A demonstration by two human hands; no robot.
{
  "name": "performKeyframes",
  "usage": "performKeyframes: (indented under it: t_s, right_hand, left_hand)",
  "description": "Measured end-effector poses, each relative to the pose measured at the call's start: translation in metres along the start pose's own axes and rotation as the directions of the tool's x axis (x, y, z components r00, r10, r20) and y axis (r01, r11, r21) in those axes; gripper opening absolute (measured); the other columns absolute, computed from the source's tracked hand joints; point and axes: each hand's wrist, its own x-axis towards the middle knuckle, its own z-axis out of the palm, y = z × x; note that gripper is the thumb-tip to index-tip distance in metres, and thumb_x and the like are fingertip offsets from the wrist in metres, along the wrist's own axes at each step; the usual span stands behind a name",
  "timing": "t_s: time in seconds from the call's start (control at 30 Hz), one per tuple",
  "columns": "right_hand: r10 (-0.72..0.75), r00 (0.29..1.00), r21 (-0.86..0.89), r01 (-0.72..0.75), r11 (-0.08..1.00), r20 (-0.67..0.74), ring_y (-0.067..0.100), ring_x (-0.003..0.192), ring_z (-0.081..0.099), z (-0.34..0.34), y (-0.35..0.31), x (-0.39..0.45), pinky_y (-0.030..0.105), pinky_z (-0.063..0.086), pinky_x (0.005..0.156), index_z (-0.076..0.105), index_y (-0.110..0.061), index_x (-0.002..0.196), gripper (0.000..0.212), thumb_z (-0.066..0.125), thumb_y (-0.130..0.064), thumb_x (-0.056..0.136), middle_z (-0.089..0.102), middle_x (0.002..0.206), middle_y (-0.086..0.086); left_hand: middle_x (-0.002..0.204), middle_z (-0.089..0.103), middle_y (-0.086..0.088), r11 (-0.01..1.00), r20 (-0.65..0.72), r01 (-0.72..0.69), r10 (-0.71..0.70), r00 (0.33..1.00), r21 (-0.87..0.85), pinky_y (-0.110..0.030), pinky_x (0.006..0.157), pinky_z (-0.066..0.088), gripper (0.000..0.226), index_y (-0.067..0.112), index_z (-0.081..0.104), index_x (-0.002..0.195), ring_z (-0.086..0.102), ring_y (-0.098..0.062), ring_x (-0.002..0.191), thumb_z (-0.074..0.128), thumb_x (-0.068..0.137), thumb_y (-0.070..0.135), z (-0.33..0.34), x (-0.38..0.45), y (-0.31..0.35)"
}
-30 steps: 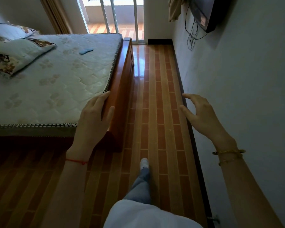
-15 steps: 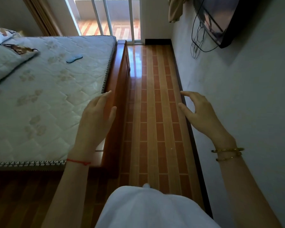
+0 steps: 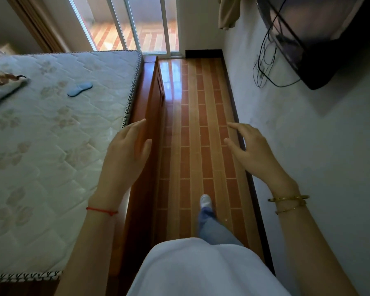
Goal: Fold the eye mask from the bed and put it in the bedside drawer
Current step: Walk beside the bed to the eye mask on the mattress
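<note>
Both hands' grip empty, tiled floor [image 3: 201,124] beside quilted mattress [image 3: 51,146]

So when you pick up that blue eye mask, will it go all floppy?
Probably. The eye mask looks thin and lies flat on the mattress, so it should droop and fold easily. It looks small, likely very light. Being flat, it shouldn't roll.

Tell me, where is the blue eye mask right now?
The eye mask lies flat on the mattress, at the left of the head view, just right of the pillow, beyond both empty hands.
</note>
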Motion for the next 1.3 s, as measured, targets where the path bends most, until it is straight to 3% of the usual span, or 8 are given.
performKeyframes:
  t_s: [0.2, 0.33, 0.47, 0.63, 0.8, 1.13, 1.3]
  right_hand:
    - [-0.070, 0.996, 0.013, 0.069, 0.997, 0.046, 0.016, 0.132, 0.039, -0.018, 0.023, 0.148, 0.036, 0.034, 0.109, 0.043, -0.024, 0.137, 0.046, 0.051, -0.036, 0.094, 0.047, 0.141, 0.000]
    - [-0.112, 0.991, -0.027, 0.114, 0.993, 0.071, 0.020, 0.133, 0.040, -0.024, 0.031, 0.245, 0.045, 0.037, 0.110, 0.043, -0.024, 0.137, 0.046, 0.051, -0.037, 0.094, 0.047, 0.142, 0.001]
    - [-0.153, 0.980, -0.011, 0.156, 0.988, 0.130, 0.019, 0.133, 0.040, -0.015, 0.033, 0.326, 0.044, 0.038, 0.109, 0.042, -0.028, 0.137, 0.044, 0.051, -0.037, 0.094, 0.046, 0.144, -0.001]
    - [-0.209, 0.962, -0.001, 0.212, 0.977, 0.173, 0.019, 0.131, 0.042, 0.014, 0.041, 0.421, 0.039, 0.038, 0.106, 0.045, -0.025, 0.134, 0.042, 0.052, -0.036, 0.094, 0.049, 0.140, 0.000]
    - [-0.245, 0.945, -0.005, 0.252, 0.968, 0.215, 0.018, 0.127, 0.045, 0.058, 0.049, 0.518, 0.027, 0.033, 0.097, 0.048, -0.023, 0.133, 0.042, 0.053, -0.035, 0.093, 0.051, 0.138, 0.000]
    - [-0.343, 0.891, 0.049, 0.344, 0.938, 0.297, 0.020, 0.125, 0.046, 0.121, -0.001, 0.737, 0.023, 0.030, 0.096, 0.051, -0.021, 0.131, 0.041, 0.056, -0.031, 0.092, 0.054, 0.134, 0.003]
    - [-0.447, 0.821, 0.122, 0.433, 0.893, 0.357, 0.021, 0.123, 0.047, 0.153, -0.032, 0.821, 0.025, 0.033, 0.098, 0.051, -0.017, 0.132, 0.042, 0.055, -0.030, 0.093, 0.055, 0.132, 0.005]
  left_hand:
    - [0.137, 0.055, -0.009, 0.998, -0.038, 0.056, -0.056, 0.998, 0.008, -0.037, 0.109, 0.040, 0.048, 0.012, 0.047, 0.139, 0.051, -0.025, 0.127, 0.056, 0.093, 0.021, 0.035, 0.131, 0.001]
    - [0.138, 0.055, -0.010, 0.994, -0.076, 0.103, -0.101, 0.992, 0.028, -0.033, 0.109, 0.037, 0.048, 0.013, 0.046, 0.140, 0.049, -0.025, 0.128, 0.055, 0.094, 0.022, 0.054, 0.209, -0.004]
    - [0.138, 0.054, -0.007, 0.986, -0.109, 0.164, -0.160, 0.981, 0.034, -0.030, 0.107, 0.037, 0.047, 0.017, 0.045, 0.140, 0.048, -0.021, 0.128, 0.054, 0.094, 0.024, 0.064, 0.267, -0.021]
    - [0.136, 0.055, -0.003, 0.970, -0.152, 0.243, -0.237, 0.960, 0.018, -0.026, 0.105, 0.035, 0.046, 0.021, 0.046, 0.139, 0.048, -0.019, 0.128, 0.054, 0.093, 0.022, 0.081, 0.330, -0.049]
    - [0.140, 0.053, -0.004, 0.952, -0.149, 0.302, -0.291, 0.945, 0.057, -0.033, 0.110, 0.037, 0.048, 0.019, 0.044, 0.141, 0.046, -0.019, 0.131, 0.053, 0.094, 0.024, 0.107, 0.400, -0.100]
    - [0.140, 0.053, -0.004, 0.920, -0.200, 0.380, -0.356, 0.913, 0.098, -0.029, 0.108, 0.034, 0.048, 0.018, 0.044, 0.141, 0.046, -0.019, 0.131, 0.054, 0.094, 0.027, 0.115, 0.567, -0.197]
    - [0.143, 0.051, -0.003, 0.886, -0.243, 0.454, -0.421, 0.874, 0.097, -0.035, 0.112, 0.036, 0.050, 0.018, 0.042, 0.142, 0.044, -0.019, 0.134, 0.052, 0.095, 0.028, 0.105, 0.627, -0.229]
